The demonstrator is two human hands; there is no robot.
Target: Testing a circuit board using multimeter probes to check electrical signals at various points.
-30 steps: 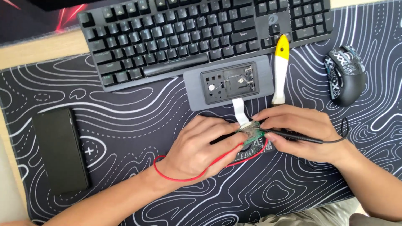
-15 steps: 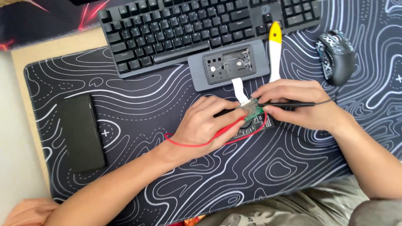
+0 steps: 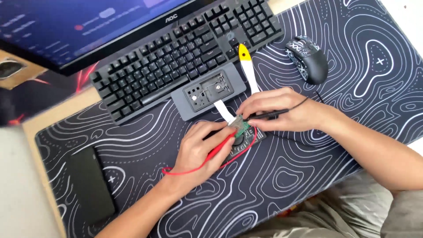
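Black desk mat with white contour lines (image 3: pixel 308 185) carries everything. Nearest, the left hand (image 3: pixel 200 152) pinches a red probe with its thin red lead (image 3: pixel 218 150), tip on the small green circuit board (image 3: pixel 241 128). Just beyond, the right hand (image 3: pixel 282 110) grips a black probe pen (image 3: pixel 269 115) against the same board. Behind lie a grey open casing (image 3: pixel 207 92), a yellow-and-white pry tool (image 3: pixel 247 66), a black keyboard (image 3: pixel 176 53) and a patterned black mouse (image 3: pixel 308 59).
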